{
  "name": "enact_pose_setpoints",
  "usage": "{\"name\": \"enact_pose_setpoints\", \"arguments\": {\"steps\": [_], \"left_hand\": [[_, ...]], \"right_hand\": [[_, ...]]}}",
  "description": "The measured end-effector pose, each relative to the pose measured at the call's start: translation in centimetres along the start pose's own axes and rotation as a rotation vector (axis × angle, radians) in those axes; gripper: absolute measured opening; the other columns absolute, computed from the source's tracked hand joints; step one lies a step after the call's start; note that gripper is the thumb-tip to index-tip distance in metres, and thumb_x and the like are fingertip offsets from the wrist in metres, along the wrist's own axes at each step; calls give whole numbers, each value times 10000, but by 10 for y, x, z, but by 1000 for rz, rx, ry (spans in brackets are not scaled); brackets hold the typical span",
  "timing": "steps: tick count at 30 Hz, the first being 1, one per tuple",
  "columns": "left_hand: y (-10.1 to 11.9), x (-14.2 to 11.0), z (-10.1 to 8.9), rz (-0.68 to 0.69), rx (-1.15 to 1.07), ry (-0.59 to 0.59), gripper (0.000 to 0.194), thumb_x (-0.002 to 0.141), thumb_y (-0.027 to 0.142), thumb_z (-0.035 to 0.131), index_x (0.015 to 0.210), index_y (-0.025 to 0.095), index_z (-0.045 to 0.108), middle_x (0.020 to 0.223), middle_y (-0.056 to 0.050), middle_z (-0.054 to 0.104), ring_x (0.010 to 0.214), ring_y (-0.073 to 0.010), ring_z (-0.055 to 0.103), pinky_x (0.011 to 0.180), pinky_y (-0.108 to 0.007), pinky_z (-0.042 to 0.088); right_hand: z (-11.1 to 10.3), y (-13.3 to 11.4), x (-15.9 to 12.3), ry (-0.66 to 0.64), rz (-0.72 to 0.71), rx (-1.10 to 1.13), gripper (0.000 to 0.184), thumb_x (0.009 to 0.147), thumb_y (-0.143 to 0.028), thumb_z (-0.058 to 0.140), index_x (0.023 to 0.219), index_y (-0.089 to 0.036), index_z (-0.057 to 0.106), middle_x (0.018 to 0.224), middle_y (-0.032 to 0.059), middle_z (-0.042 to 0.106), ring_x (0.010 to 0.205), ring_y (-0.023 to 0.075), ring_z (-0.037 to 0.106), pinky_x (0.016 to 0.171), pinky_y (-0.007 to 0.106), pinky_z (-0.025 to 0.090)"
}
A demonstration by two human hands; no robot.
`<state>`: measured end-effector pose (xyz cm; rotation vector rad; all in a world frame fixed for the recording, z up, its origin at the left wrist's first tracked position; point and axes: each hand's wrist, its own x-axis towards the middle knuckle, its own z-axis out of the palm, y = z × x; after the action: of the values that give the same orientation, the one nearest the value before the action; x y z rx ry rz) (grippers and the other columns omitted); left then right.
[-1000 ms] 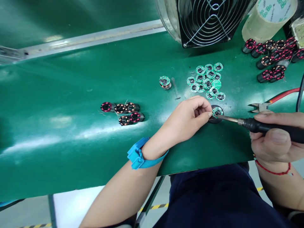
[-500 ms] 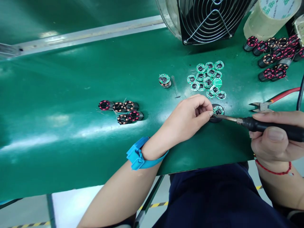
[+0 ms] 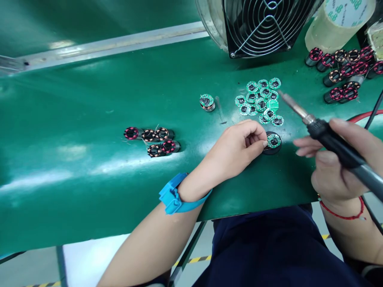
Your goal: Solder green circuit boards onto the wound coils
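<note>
My left hand, with a blue wrist strap, is closed in a pinch at the left edge of a round green circuit board. What lies between its fingertips is too small to make out. The board sits on a round black base. In my right hand is a soldering iron, its tip raised up and left, apart from the board. Just beyond my left hand lies a cluster of loose round circuit boards.
A motor stator topped with a board stands left of the cluster. Several wound stators lie farther left, more stators at the back right. A fan and a tape roll stand behind. Red-handled cutters are mostly hidden.
The soldering iron has lifted off the board, its tip swinging up toward the loose boards. My right hand has tilted with it and now covers most of the cutters. My left hand stays put.
</note>
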<state>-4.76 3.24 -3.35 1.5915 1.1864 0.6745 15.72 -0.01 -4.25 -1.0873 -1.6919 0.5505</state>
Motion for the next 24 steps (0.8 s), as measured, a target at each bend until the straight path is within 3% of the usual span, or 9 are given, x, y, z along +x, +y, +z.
{"name": "enact_pose_setpoints", "arguments": {"steps": [2,5,8,13,19,24], "left_hand": [[0,0,1,5,-6,-1,118,806,39,569,752,143,584,711,29,555,603,-60,466,544,-186,376],[0,0,2,25,-12,1,150,793,4,541,754,144,577,717,32,556,609,-62,468,560,-189,384],[0,0,0,53,12,3,159,800,-1,534,752,148,562,721,33,544,631,-69,475,585,-199,390],[-1,1,-6,118,141,-79,153,830,22,537,758,157,542,762,17,531,723,-100,500,656,-230,407],[-4,1,-6,202,111,-95,172,801,18,595,886,159,543,903,-9,512,806,-109,506,704,-237,453],[-3,2,-2,208,69,-73,116,847,48,576,797,152,590,822,-4,511,778,-109,508,689,-238,445]], "right_hand": [[7,-4,7,-63,-38,-56,428,924,-229,572,1342,-292,507,1026,29,720,884,191,716,775,362,611],[13,-5,15,-314,-82,-180,471,911,-164,562,1358,-286,476,1116,39,715,1028,217,655,912,421,556],[15,-1,16,-448,-97,-253,460,912,-163,552,1349,-280,471,1157,55,690,1042,228,620,896,420,542],[14,3,14,-471,-29,-244,485,927,-173,529,1381,-305,424,1168,50,673,997,214,632,858,396,537],[13,3,13,-483,-18,-266,466,934,-206,519,1377,-309,420,1143,47,672,991,214,629,849,388,529],[12,2,13,-469,-60,-257,540,902,-195,552,1404,-298,382,1218,62,654,1039,236,614,890,421,521]]}}
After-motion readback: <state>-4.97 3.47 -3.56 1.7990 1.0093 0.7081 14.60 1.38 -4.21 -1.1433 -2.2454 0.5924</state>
